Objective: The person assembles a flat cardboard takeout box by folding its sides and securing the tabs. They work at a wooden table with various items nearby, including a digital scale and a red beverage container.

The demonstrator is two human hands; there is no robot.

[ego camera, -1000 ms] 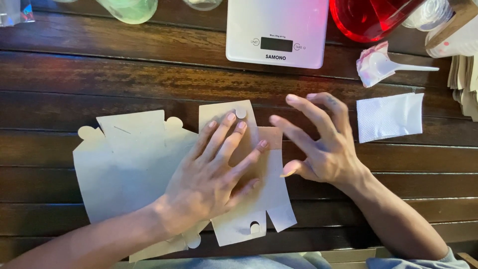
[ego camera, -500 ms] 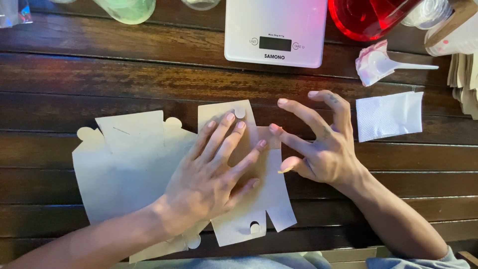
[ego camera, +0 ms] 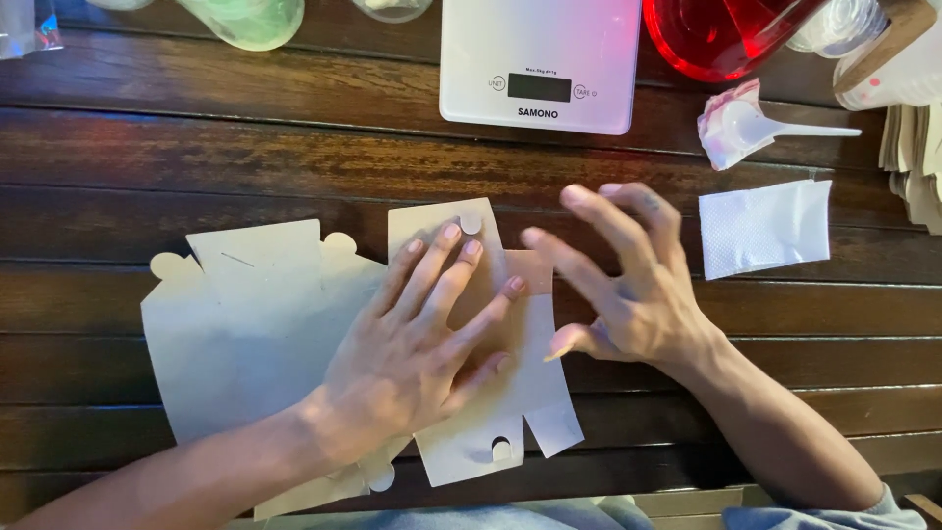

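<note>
The left hand (ego camera: pixel 412 353) presses flat, fingers spread, on a die-cut card blank (ego camera: pixel 245 324) lying mid-bench (ego camera: pixel 196 167). The right hand (ego camera: pixel 628 294), open and empty, has lifted off the blank's right flap since a second ago, leaving the fold unpressed. Far right, a glass jug (ego camera: pixel 716 34) holds red liquid; far left, a jar (ego camera: pixel 250 18) shows pale green.
</note>
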